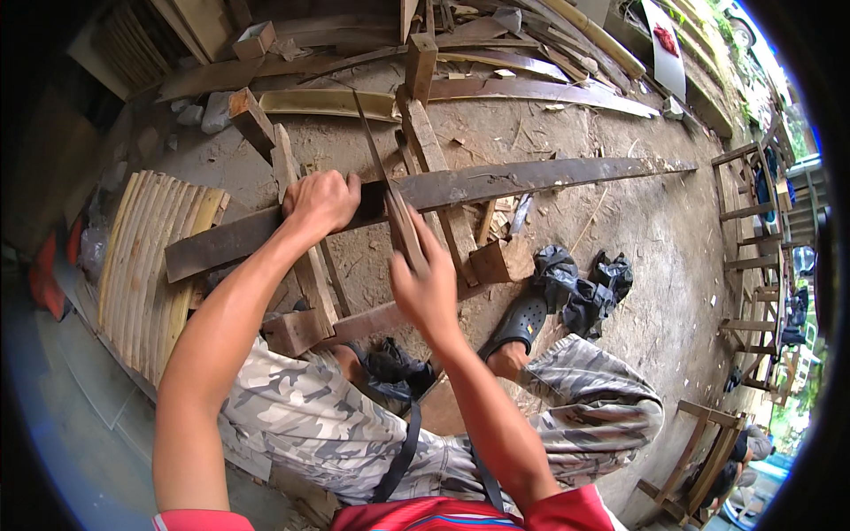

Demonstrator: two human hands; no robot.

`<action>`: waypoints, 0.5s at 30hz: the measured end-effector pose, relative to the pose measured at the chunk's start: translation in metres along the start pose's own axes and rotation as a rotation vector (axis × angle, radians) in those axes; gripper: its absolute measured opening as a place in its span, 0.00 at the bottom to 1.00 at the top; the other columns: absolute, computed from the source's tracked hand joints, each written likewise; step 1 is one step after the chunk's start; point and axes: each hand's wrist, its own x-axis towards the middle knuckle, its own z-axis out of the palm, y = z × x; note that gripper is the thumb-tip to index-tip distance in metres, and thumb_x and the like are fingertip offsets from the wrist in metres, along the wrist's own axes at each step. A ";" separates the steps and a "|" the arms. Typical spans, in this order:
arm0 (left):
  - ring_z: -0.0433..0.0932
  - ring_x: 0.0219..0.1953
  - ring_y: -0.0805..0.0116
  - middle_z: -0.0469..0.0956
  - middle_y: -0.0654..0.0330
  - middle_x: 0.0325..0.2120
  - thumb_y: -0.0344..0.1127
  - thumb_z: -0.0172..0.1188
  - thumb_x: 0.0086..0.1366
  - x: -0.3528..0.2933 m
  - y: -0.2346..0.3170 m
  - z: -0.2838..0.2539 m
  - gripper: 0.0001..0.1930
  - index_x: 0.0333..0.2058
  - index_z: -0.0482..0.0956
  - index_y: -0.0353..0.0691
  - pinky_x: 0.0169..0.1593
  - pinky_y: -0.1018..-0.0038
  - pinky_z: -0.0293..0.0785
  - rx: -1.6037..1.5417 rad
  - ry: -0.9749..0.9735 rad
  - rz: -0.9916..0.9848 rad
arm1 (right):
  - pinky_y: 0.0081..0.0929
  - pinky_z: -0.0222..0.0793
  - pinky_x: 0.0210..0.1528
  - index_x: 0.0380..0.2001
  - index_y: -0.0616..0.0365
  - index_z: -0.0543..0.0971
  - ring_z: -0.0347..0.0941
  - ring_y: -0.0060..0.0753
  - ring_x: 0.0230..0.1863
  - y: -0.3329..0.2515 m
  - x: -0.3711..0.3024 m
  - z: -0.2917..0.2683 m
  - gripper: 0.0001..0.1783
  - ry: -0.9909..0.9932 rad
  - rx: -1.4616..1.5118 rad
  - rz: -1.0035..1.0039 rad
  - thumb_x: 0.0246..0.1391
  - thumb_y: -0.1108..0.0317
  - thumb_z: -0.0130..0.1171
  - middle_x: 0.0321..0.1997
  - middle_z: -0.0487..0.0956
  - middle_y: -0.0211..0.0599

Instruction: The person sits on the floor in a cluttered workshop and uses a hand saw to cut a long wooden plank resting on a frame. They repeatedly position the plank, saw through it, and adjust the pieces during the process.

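Note:
My right hand (pixel 425 273) is closed around the wooden handle of a handsaw (pixel 404 228). Its narrow blade points away from me and crosses a long dark wooden plank (pixel 531 178). My left hand (pixel 320 202) presses down on the plank just left of the saw, its fingers curled over the board. The plank lies across a low wooden trestle (pixel 426 142), its left end toward me and its right end reaching far over the floor. Whether the blade has cut into the wood is hard to make out.
A bundle of pale wooden slats (pixel 155 265) lies at the left. Long boards and a bamboo pole (pixel 595 35) are piled at the back. By my shoe (pixel 521 320) are wood offcuts and black plastic (pixel 580 288). Wooden frames (pixel 744 212) stand at the right.

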 end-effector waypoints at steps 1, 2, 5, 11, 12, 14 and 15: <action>0.82 0.26 0.40 0.79 0.38 0.18 0.50 0.45 0.72 0.002 -0.006 -0.001 0.32 0.17 0.80 0.28 0.35 0.50 0.79 0.007 0.009 -0.013 | 0.37 0.73 0.54 0.66 0.63 0.67 0.79 0.58 0.52 0.001 -0.033 -0.009 0.35 -0.010 -0.024 -0.062 0.52 0.75 0.55 0.55 0.78 0.61; 0.82 0.26 0.40 0.79 0.38 0.18 0.50 0.44 0.72 0.002 -0.007 0.001 0.33 0.17 0.80 0.28 0.35 0.50 0.79 0.002 0.011 -0.012 | 0.35 0.73 0.55 0.68 0.61 0.65 0.79 0.54 0.54 -0.018 -0.074 -0.032 0.36 -0.069 -0.009 0.064 0.53 0.76 0.55 0.59 0.77 0.58; 0.82 0.32 0.36 0.80 0.36 0.23 0.52 0.42 0.73 -0.004 0.002 -0.004 0.33 0.21 0.81 0.28 0.43 0.49 0.77 -0.016 -0.109 -0.020 | 0.22 0.76 0.42 0.68 0.65 0.65 0.85 0.31 0.41 -0.057 -0.180 -0.097 0.40 -0.167 -0.104 0.252 0.47 0.82 0.54 0.55 0.82 0.49; 0.81 0.29 0.38 0.78 0.36 0.20 0.51 0.42 0.73 -0.007 0.007 -0.004 0.33 0.19 0.81 0.29 0.39 0.49 0.76 -0.008 -0.102 -0.025 | 0.30 0.77 0.39 0.71 0.60 0.61 0.84 0.43 0.34 -0.044 -0.124 -0.057 0.41 -0.148 -0.081 0.142 0.50 0.78 0.55 0.46 0.83 0.55; 0.80 0.23 0.42 0.77 0.40 0.16 0.51 0.43 0.72 -0.004 -0.005 0.009 0.33 0.16 0.80 0.30 0.33 0.49 0.76 -0.009 -0.021 0.019 | 0.33 0.76 0.38 0.70 0.57 0.62 0.83 0.49 0.33 -0.032 -0.092 -0.038 0.40 -0.133 -0.039 0.170 0.51 0.77 0.55 0.40 0.82 0.58; 0.81 0.21 0.41 0.77 0.41 0.15 0.50 0.45 0.72 0.005 -0.002 0.007 0.33 0.16 0.80 0.31 0.31 0.48 0.77 -0.003 -0.062 0.005 | 0.40 0.76 0.43 0.67 0.58 0.66 0.81 0.61 0.39 -0.003 -0.023 -0.008 0.37 -0.031 -0.066 -0.009 0.50 0.76 0.55 0.40 0.81 0.61; 0.81 0.23 0.40 0.78 0.41 0.16 0.50 0.45 0.72 0.005 0.004 0.006 0.32 0.16 0.80 0.31 0.32 0.48 0.77 -0.006 -0.036 0.010 | 0.42 0.75 0.46 0.66 0.59 0.67 0.80 0.64 0.41 0.006 -0.006 -0.005 0.36 0.013 -0.070 -0.075 0.50 0.76 0.56 0.41 0.81 0.63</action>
